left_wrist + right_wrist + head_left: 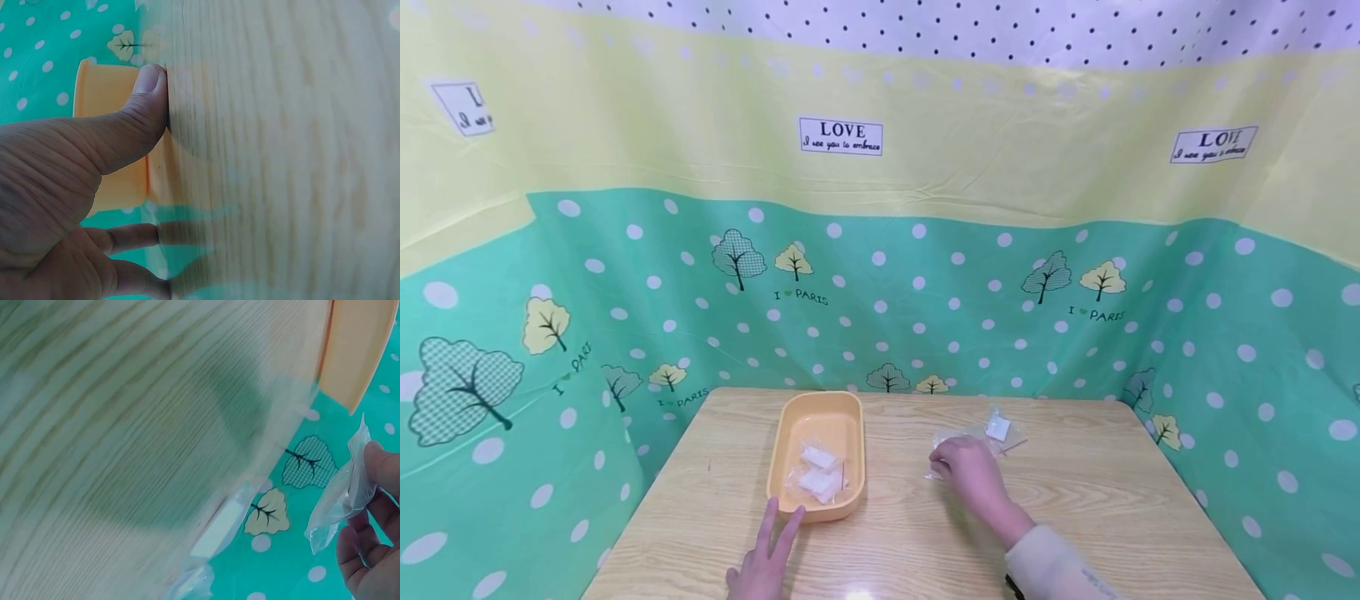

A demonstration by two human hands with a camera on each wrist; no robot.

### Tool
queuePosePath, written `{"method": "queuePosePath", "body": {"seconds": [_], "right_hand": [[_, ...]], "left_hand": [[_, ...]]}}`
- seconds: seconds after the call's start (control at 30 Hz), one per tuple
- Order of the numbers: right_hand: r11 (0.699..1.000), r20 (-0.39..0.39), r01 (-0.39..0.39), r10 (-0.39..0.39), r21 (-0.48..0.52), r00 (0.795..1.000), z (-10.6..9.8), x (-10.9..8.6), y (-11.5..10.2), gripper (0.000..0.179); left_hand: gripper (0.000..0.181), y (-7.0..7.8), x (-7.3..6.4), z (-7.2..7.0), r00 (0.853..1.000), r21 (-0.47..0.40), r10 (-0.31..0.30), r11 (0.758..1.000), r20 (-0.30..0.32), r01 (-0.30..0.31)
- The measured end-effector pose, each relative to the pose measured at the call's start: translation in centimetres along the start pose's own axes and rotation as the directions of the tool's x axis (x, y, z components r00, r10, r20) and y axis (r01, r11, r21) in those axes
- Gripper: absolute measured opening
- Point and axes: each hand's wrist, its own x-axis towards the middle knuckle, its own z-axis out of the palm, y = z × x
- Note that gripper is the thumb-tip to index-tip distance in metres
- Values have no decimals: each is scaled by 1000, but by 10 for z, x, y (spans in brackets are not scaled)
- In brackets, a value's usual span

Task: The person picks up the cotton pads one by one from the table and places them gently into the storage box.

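Note:
In the head view, an orange plastic tray (815, 417) stands on the table's left half, with a few clear packets (822, 481) holding white pieces inside. My left hand (762, 564) is at its near end with fingers extended. In the left wrist view, the thumb and fingers of that left hand (75, 153) reach to the tabletop, the tray (105, 84) behind them. Right of the tray, my right hand (973, 479) pinches a clear plastic packet (342, 497) between thumb and fingers. Just beyond that hand lie other clear packets, one with a white square (998, 428).
The wood-grain table (910, 542) carries the tray and packets. Around its back and sides hangs a green and yellow printed curtain (850, 333). In the right wrist view, a packet with a pale flat piece (222, 528) lies on the tabletop.

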Motion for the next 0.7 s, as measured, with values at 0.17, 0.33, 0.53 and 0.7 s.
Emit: {"method": "queuePosePath", "body": {"seconds": [0.17, 0.33, 0.53, 0.7], "right_hand": [[1000, -5, 12, -12, 19, 1000, 4, 2, -9, 9], [1000, 8, 6, -6, 30, 1000, 8, 2, -17, 8], [999, -3, 2, -2, 37, 1000, 11, 3, -24, 7], [997, 17, -30, 29, 70, 999, 11, 6, -29, 7]], "left_hand": [[141, 0, 0, 0, 1000, -4, 5, 1000, 4, -5], [140, -1, 0, 0, 1000, -21, 9, 1000, 22, -8], [131, 0, 0, -1, 999, -41, 16, 999, 50, -14], [129, 2, 0, -2, 998, -41, 26, 999, 53, -24]]}}
